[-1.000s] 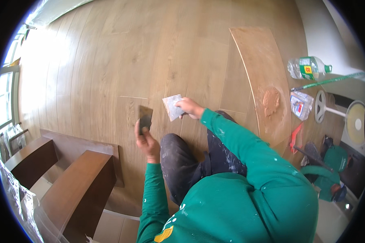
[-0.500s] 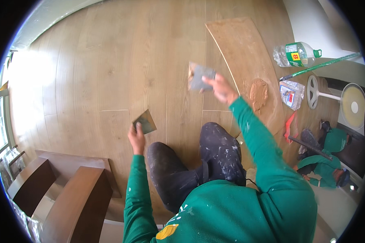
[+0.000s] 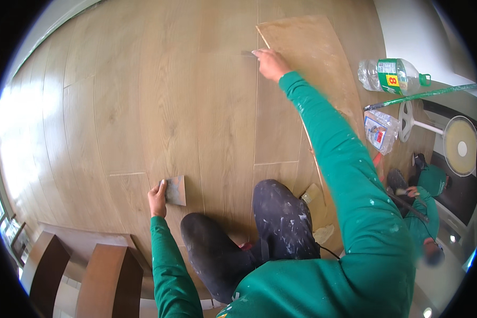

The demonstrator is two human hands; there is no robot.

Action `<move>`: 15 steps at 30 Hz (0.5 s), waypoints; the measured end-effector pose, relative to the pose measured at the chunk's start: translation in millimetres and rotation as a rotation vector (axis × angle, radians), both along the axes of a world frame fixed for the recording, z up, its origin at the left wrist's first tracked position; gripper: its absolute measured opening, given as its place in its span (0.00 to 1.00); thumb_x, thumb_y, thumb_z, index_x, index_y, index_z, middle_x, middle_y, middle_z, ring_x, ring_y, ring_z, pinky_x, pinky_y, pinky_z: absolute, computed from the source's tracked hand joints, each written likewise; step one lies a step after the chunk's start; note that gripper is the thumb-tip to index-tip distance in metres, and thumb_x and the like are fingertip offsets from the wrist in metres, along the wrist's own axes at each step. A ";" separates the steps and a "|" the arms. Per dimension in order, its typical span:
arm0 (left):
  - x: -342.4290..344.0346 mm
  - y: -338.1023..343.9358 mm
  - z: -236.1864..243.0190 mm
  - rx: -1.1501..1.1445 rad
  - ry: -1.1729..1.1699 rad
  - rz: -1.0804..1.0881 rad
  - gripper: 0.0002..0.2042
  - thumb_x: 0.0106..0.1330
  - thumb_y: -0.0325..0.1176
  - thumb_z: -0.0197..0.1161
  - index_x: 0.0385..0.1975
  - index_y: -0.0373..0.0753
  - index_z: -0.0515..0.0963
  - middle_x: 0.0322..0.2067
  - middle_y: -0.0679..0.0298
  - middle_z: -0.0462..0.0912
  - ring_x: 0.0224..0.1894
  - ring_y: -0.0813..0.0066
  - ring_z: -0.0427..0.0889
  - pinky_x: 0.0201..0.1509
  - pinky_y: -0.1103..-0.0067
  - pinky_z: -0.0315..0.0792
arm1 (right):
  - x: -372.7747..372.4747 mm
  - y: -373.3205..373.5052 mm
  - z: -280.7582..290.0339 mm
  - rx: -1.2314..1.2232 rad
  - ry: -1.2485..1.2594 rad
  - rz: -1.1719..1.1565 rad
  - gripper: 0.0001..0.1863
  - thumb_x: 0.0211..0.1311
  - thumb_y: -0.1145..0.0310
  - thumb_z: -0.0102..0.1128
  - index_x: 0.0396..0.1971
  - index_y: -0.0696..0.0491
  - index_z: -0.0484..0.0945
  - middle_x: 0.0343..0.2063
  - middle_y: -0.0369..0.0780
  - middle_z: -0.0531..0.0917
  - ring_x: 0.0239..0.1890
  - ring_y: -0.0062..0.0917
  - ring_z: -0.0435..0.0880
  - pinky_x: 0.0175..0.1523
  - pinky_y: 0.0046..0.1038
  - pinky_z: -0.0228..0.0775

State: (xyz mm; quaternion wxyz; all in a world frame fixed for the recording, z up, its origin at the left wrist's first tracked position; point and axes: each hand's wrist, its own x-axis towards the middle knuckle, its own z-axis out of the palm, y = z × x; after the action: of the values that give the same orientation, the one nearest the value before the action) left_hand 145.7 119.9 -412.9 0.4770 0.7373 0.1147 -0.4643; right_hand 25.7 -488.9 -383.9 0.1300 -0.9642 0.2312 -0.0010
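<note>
My left hand (image 3: 157, 200) is closed on a flat, squarish putty scraper (image 3: 177, 191), its grey blade smeared with reddish-brown filler and held above the floor left of my knees. Far forward, my right hand (image 3: 273, 65) grips a second putty scraper (image 3: 247, 53), seen almost edge-on as a thin grey strip at the wood-plank floor (image 3: 212, 111). Whether its blade touches the planks I cannot tell. Beside that hand lies a thin brown board (image 3: 315, 50); my right sleeve covers much of it, including the filler mound seen on it earlier.
At right are a large plastic bottle (image 3: 392, 76), a green pole (image 3: 424, 96), a clear plastic packet (image 3: 380, 130) and a white fan (image 3: 459, 148). Another person in green (image 3: 426, 212) works beyond. Brown wooden pieces (image 3: 103, 281) stand lower left. A pale brush-like item (image 3: 311, 193) lies by my right knee.
My right hand has reached farther forward with its scraper, which has turned from flat-on to edge-on. The left hand and its scraper have shifted left and nearer to me.
</note>
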 end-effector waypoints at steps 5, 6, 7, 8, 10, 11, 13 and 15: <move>12.6 16.4 -13.8 0.036 0.127 -0.041 0.17 0.74 0.43 0.66 0.36 0.31 0.85 0.31 0.71 0.84 0.29 0.85 0.76 0.35 0.82 0.70 | -26.2 35.1 -9.8 -0.083 -0.094 -0.009 0.19 0.63 0.75 0.52 0.52 0.56 0.82 0.53 0.46 0.84 0.53 0.41 0.82 0.60 0.40 0.74; 14.6 21.3 -13.5 0.049 0.121 -0.043 0.17 0.73 0.43 0.66 0.36 0.31 0.85 0.30 0.71 0.84 0.29 0.84 0.76 0.34 0.82 0.70 | -19.3 34.3 -2.9 -0.024 -0.032 -0.021 0.19 0.64 0.74 0.52 0.53 0.56 0.82 0.54 0.45 0.84 0.54 0.41 0.82 0.60 0.40 0.74; 14.9 19.5 -13.0 0.054 0.118 -0.050 0.17 0.73 0.43 0.66 0.35 0.31 0.85 0.30 0.71 0.84 0.29 0.84 0.76 0.34 0.82 0.70 | -18.5 30.7 1.4 0.028 0.035 -0.037 0.19 0.64 0.74 0.52 0.53 0.56 0.82 0.54 0.45 0.83 0.54 0.41 0.81 0.61 0.40 0.74; 14.5 18.6 -11.9 0.060 0.115 -0.056 0.17 0.73 0.43 0.66 0.35 0.32 0.85 0.30 0.71 0.84 0.28 0.84 0.77 0.34 0.82 0.70 | -12.7 29.2 2.6 -0.001 0.000 -0.043 0.19 0.65 0.74 0.51 0.53 0.55 0.82 0.54 0.45 0.83 0.54 0.41 0.81 0.60 0.40 0.74; 11.3 7.8 -8.3 0.026 0.107 0.003 0.17 0.71 0.43 0.69 0.29 0.32 0.84 0.26 0.74 0.80 0.26 0.86 0.71 0.30 0.82 0.64 | -4.1 16.6 -2.4 -0.073 -0.071 -0.057 0.19 0.66 0.73 0.51 0.54 0.55 0.82 0.54 0.45 0.84 0.55 0.41 0.82 0.60 0.41 0.74; 8.5 3.2 -6.6 0.009 0.102 0.032 0.18 0.70 0.43 0.70 0.27 0.33 0.84 0.25 0.75 0.78 0.25 0.87 0.68 0.28 0.82 0.61 | -9.4 23.1 -6.3 -0.135 -0.086 -0.044 0.19 0.66 0.73 0.51 0.55 0.55 0.81 0.54 0.45 0.84 0.55 0.41 0.82 0.60 0.41 0.74; 8.1 0.1 -4.6 0.030 0.080 0.019 0.17 0.70 0.43 0.70 0.26 0.33 0.84 0.25 0.75 0.78 0.25 0.87 0.68 0.29 0.82 0.61 | -19.8 43.0 -23.9 -0.255 -0.126 -0.014 0.19 0.67 0.72 0.51 0.56 0.54 0.81 0.53 0.45 0.84 0.55 0.41 0.82 0.60 0.41 0.74; 9.7 2.7 -3.4 0.042 0.075 0.019 0.17 0.70 0.43 0.70 0.27 0.33 0.84 0.25 0.75 0.79 0.26 0.86 0.69 0.30 0.82 0.62 | -21.4 43.8 -23.5 -0.168 -0.089 -0.025 0.20 0.67 0.72 0.51 0.56 0.54 0.81 0.54 0.45 0.84 0.54 0.41 0.82 0.60 0.41 0.74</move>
State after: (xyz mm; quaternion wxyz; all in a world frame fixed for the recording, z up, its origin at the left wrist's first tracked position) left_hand 155.4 122.6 -416.2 0.4611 0.7281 0.1492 -0.4847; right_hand 4.3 -445.1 -407.4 0.0590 -0.9677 0.2363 -0.0646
